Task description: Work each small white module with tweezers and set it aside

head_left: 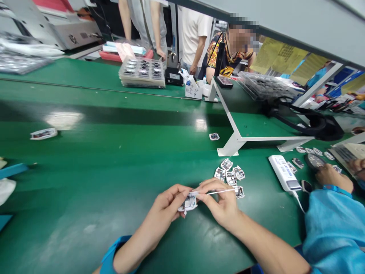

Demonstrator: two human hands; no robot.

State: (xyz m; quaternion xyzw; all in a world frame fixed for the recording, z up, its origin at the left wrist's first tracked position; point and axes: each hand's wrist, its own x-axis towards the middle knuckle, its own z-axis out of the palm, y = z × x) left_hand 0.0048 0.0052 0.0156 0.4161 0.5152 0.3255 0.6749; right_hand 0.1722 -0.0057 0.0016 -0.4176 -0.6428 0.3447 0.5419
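Note:
My left hand (168, 201) is closed around a small white-wrapped circuit module (187, 203) held just above the green table. My right hand (219, 203) pinches a thin white strip (219, 191) that stretches from the module toward the right. Just beyond my fingers lies a small pile of several similar modules (230, 175) on the table.
A lone module (214, 136) and another (43, 133) lie farther off on the green belt (114, 152). A white metal stand (236, 142) rises at right. A co-worker's hand (332, 176) in a blue sleeve works beside a white device (284, 173). Stacked trays (142, 72) and people stand at back.

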